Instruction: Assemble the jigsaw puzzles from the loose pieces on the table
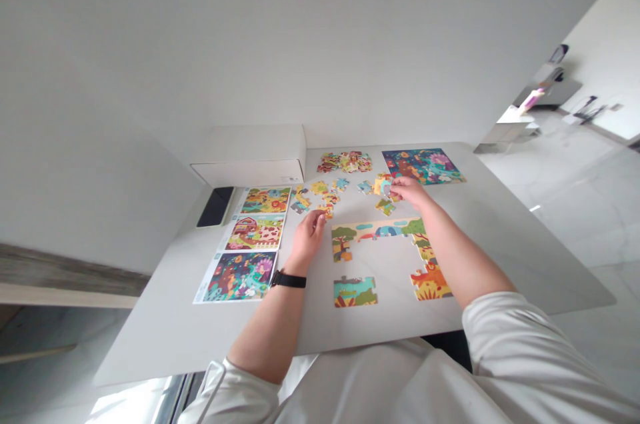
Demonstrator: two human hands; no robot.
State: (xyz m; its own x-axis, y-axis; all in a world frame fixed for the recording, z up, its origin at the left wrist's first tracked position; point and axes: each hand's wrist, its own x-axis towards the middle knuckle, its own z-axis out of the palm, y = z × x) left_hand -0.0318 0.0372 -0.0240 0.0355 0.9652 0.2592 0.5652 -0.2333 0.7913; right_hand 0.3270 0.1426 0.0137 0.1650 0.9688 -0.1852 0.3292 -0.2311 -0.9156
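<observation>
The partly joined puzzle [387,227], its middle open, lies near the front edge of the bench [510,231]. Beyond it, the right hand [406,191] pinches a puzzle piece [384,185]; the left hand [310,232], loosely curled, is at an orange piece [327,209], its grip unclear. Bare room stretches rightward. The pale surface meets a plain wall [380,64]. Print on the white box [250,147] is too small to read.

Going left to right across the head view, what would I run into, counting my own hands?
Dark phone, uppermost printed picture, left hand, crocodile puzzle section, right hand.
</observation>
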